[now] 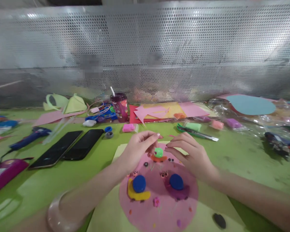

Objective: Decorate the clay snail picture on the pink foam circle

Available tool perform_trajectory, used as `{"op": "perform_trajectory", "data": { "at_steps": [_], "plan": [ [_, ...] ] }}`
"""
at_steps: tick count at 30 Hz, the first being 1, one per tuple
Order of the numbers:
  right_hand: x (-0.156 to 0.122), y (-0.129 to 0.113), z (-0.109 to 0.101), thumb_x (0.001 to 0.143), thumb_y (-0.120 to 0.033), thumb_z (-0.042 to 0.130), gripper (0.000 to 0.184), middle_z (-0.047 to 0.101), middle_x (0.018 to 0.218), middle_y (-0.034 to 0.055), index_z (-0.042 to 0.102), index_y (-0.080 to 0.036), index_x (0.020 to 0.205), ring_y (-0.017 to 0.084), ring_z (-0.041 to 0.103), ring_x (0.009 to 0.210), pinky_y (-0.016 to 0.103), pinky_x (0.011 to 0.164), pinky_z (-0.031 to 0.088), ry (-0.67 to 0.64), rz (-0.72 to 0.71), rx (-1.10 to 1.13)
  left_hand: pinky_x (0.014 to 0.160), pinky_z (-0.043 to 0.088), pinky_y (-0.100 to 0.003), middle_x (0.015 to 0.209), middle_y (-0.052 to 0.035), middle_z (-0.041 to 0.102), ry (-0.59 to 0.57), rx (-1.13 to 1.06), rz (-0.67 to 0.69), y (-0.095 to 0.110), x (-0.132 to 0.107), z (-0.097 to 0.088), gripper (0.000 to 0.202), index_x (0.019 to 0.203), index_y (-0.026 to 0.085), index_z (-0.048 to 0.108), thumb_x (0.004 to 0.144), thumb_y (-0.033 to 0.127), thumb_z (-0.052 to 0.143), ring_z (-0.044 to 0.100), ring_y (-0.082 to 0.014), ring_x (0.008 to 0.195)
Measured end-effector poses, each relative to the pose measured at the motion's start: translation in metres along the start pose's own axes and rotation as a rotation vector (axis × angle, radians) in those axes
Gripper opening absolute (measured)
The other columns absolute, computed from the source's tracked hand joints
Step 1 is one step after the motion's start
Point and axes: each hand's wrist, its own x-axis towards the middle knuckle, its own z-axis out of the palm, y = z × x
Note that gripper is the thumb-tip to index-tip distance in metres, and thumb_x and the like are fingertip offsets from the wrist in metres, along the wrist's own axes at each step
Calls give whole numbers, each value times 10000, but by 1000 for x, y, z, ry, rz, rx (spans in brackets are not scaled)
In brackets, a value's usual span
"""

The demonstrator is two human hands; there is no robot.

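Note:
My left hand [143,145] hovers over the far edge of a pink paper circle [159,215], its thumb and fingers pinched together; whatever lies between the tips is too small to make out. My right hand [192,154] is opposite, fingers bent, thumb tip close to the index tip; I cannot make out anything between them. Between the hands a green clay disc [159,152] rests on an orange clay strip [159,159]. Nearer me are two clay snails, one with a yellow body [141,195], one with a purple body [180,192], both with blue shells. A pink clay flower [156,202] lies between them.
A pale yellow sheet [106,209] lies under the circle, with a dark oval piece [219,220] on it. Two phones [84,145] and a glue gun [30,138] are at left. A cutter knife [198,132] lies beyond my right hand. A lidded cup [120,108] stands behind.

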Motion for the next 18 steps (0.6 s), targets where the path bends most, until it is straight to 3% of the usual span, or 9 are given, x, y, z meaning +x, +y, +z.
{"op": "perform_trajectory", "data": {
  "at_steps": [6, 11, 14, 18],
  "plan": [
    [-3, -1, -10, 830, -110, 628, 58, 678, 814, 45, 630, -166, 846, 169, 568, 766, 344, 712, 477, -89, -11, 15, 517, 397, -217, 604, 37, 535, 122, 136, 126, 3, -19, 5, 128, 805, 193, 624, 826, 314, 590, 473, -95, 533],
    [-11, -13, -22, 855, -151, 593, 77, 632, 899, 66, 649, -200, 836, 191, 547, 878, 362, 749, 486, -179, 65, 28, 448, 428, -278, 630, -6, 613, -96, 334, 199, 11, -31, 24, 225, 954, 280, 666, 835, 416, 533, 566, -173, 570],
    [-11, -20, -25, 826, -187, 627, 75, 610, 892, 54, 668, -227, 779, 189, 553, 871, 355, 759, 488, -200, 235, 90, 410, 435, -307, 670, -17, 640, -231, 430, 266, 12, -44, 38, 249, 1024, 350, 653, 847, 435, 499, 596, -206, 596],
    [-6, -26, -25, 823, -298, 623, 142, 599, 851, 30, 683, -234, 712, 157, 587, 776, 280, 677, 499, -289, 662, 400, 389, 455, -332, 768, -19, 666, -421, 572, 378, 7, -72, 40, 232, 1032, 423, 631, 881, 418, 455, 624, -241, 696]
  ]
}}
